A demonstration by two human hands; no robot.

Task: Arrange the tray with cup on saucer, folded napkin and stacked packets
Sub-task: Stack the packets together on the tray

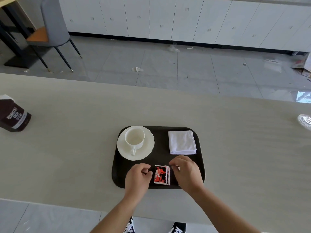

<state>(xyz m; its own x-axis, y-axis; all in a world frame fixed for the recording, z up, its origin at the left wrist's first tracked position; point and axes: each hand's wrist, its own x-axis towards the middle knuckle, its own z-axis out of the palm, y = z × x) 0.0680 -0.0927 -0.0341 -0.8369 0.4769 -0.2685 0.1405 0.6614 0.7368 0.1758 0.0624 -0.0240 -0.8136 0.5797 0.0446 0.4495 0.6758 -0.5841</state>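
– Packets [161, 175] first: where are they?
– In a small red, white and black stack at the lower middle of the tray [159, 145], near its bottom edge. Their edges are not quite flush; a sliver of the lower ones shows on the right side.
– And the hands?
– One on each side of the stack. The right hand [186, 172] has its fingers curled down onto the stack's upper right corner and right edge, grasping it there. The left hand [138, 176] is clenched loosely, knuckles just beside the stack's left edge. I cannot tell whether it touches or holds a packet.
– What else is on the tray?
– A white cup [134, 137] stands upright on a white saucer [149, 148] in the tray's upper left, handle pointing toward the bottom of the frame. The saucer's left rim hangs slightly over the tray's edge. A folded white napkin [182, 142] lies flat in the upper right, apart from the cup and just above the right hand.
– And the tray itself?
– Dark, with rounded corners, sitting on a long pale table [75, 157] in the centre of the frame.
– Anything beyond it?
– A brown cocoa carton [14, 115] stands on the table at the far left, and something shiny, too blurred to name, sits at the right edge. Past the table, a grey tiled floor [168, 76] with scraps of litter, a grey chair [50, 31] at upper left, and white cabinets [185, 19] along the top.
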